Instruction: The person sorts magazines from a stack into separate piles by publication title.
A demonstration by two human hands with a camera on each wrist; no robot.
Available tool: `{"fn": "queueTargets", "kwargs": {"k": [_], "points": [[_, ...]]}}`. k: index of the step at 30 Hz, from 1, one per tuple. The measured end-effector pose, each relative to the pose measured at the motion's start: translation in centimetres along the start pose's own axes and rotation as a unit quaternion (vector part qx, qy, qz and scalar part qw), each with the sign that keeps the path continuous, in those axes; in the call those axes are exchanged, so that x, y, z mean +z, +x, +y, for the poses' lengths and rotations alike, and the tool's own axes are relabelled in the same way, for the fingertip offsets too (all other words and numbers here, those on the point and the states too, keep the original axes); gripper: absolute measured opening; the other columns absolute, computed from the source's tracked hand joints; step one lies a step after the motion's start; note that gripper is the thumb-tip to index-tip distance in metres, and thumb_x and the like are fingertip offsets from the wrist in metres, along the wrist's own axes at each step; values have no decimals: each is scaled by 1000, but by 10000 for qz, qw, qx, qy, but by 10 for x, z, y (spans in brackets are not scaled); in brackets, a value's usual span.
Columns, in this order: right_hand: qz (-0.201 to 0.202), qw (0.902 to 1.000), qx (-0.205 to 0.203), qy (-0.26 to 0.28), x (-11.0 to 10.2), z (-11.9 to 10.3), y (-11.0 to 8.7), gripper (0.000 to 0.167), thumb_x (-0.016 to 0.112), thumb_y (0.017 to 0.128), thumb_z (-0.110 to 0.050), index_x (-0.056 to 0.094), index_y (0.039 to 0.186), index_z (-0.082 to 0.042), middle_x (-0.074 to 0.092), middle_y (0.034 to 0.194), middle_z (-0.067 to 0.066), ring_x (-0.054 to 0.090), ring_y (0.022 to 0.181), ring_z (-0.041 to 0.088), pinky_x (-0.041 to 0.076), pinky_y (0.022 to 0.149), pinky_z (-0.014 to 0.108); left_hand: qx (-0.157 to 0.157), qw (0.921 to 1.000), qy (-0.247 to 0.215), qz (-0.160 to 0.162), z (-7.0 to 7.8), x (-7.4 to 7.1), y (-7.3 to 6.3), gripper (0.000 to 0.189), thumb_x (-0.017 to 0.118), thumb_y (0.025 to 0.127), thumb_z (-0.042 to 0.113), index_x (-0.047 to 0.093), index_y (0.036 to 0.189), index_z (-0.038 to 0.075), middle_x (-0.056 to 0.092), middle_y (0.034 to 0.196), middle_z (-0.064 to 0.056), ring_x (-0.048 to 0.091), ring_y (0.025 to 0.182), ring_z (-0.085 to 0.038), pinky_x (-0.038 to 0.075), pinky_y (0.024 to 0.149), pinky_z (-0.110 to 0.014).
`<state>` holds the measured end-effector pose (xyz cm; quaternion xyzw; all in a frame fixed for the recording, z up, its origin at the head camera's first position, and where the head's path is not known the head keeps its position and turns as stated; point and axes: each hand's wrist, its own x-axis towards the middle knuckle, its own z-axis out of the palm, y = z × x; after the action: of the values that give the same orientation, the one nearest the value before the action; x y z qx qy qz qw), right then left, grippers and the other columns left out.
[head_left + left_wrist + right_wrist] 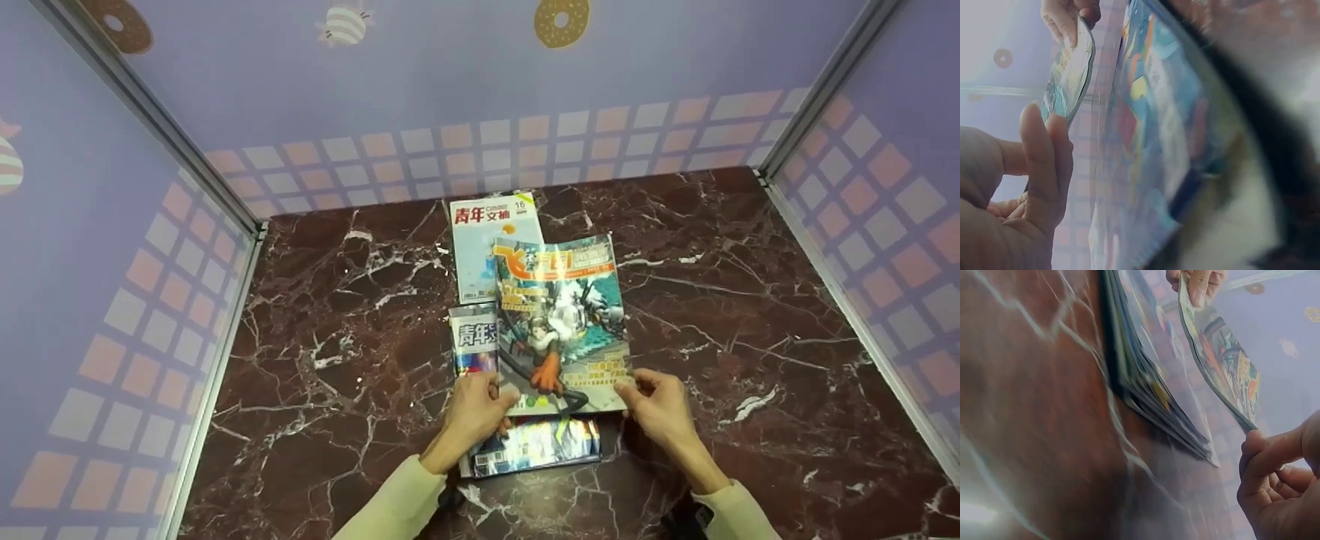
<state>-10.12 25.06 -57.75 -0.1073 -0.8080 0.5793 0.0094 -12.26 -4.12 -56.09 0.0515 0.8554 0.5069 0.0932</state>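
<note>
A magazine (562,330) with an orange title and a cartoon figure is held up above other magazines. My left hand (478,409) pinches its lower left corner, thumb on the cover. At the lower right corner my right hand (660,405) pinches it the same way. In the right wrist view the held magazine (1221,354) bows slightly between both hands, apart from the pile below. Beneath it lies a stack of magazines (536,450) with a glossy, colourful top cover, partly hidden. Behind that, a pale blue magazine (472,255) lies on the table, partly covered in the head view.
The dark red marbled table (337,360) spreads around the magazines. Purple panels with pink and white squares enclose it: a back wall (450,82), a left wall (90,262) and a right wall (892,195), joined by metal corner strips.
</note>
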Motion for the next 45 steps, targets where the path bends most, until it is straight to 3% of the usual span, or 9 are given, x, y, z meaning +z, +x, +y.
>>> {"fn": "queueTargets", "kwargs": {"k": [5,10,14,17,21,27,34,37,45], "points": [[296,9987,-92,-396,-13,-2,19,13,76,97,0,77,105,11,66,68,2,62,51,8,57,51,23,188,9997,45,-116,13,8,25,21,75,97,6,63,79,7,63,54,-2,62,38,-6,51,37,-24],[515,9936,-388,-926,-21,-1,40,10,76,97,-4,79,96,6,70,65,3,62,48,5,48,48,18,573,9978,328,-59,16,15,52,33,74,96,8,55,69,11,65,51,-7,63,37,-11,49,38,-25],[685,9882,-577,-1246,-25,2,56,13,76,97,-5,76,85,1,69,62,1,60,48,3,46,48,18,980,9919,781,200,-13,35,88,35,73,95,15,53,66,17,60,47,1,59,36,-6,46,43,-23],[794,9844,-681,-1416,-29,4,66,18,76,96,-5,73,79,0,67,59,2,58,47,3,43,48,18,856,9939,687,58,-12,40,100,29,72,96,15,59,71,14,61,48,0,58,35,-6,50,44,-25],[863,9789,-767,-1683,-35,7,79,16,76,97,-8,76,83,-1,71,61,5,58,48,2,43,52,18,383,9981,422,-250,24,32,100,29,72,99,10,60,71,11,68,53,-10,57,35,-8,52,38,-28],[1055,9705,-969,-1940,-46,5,105,15,77,96,-10,79,86,1,74,66,12,55,52,9,42,56,21,363,9953,890,-79,40,42,125,50,73,100,12,45,60,21,57,47,3,50,35,0,41,40,-17],[1167,9609,-1026,-2293,-55,5,140,18,76,96,-10,78,87,5,75,73,19,55,60,18,42,60,28,102,9957,901,-179,51,56,157,62,73,101,12,38,52,21,43,41,7,54,35,-5,35,39,-20],[1161,9589,-1061,-2362,-57,4,153,23,76,96,-8,71,76,2,66,64,13,50,58,19,39,60,31,-165,9961,824,-271,50,62,174,62,75,99,11,36,52,20,43,43,5,60,38,-9,38,39,-21],[1138,9566,-1096,-2450,-59,5,190,40,75,93,-5,49,64,-10,43,58,-2,38,58,20,31,57,33,-534,9957,747,-87,6,94,242,58,82,94,16,41,53,21,51,44,5,64,39,-9,47,40,-21]]}}
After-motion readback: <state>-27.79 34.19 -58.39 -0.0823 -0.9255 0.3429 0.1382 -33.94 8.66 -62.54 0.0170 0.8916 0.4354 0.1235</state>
